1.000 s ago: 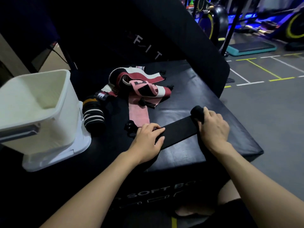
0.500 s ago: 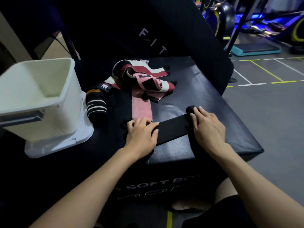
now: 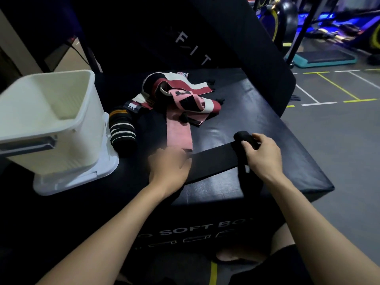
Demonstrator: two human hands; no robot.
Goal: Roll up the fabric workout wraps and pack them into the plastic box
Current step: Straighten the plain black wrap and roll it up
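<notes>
1. Head view: the black wrap (image 3: pixel 213 161) lies flat across the front of the padded counter (image 3: pixel 267 124), with its right end already coiled into a small roll (image 3: pixel 242 137). The flat run probably serves to keep the band straight, so the coil builds evenly.
2. The right hand (image 3: pixel 262 155) forms the working grip: fingers and thumb curl around the roll, in position to turn it along the band.
3. The left hand (image 3: pixel 169 168) rests on the band's free end, apparently as an anchor for tension. It is motion-blurred, so its state cannot be told.
4. Behind the band, a pink wrap (image 3: pixel 178 134) trails from a loose heap of red, white and black wraps (image 3: pixel 181 93), not yet rolled.
5. A black striped roll (image 3: pixel 122 130) sits just beside the white plastic box (image 3: pixel 51 120), judged finished and waiting.
6. The box stands open on its lid (image 3: pixel 82 177) at the left, near the work.
</notes>
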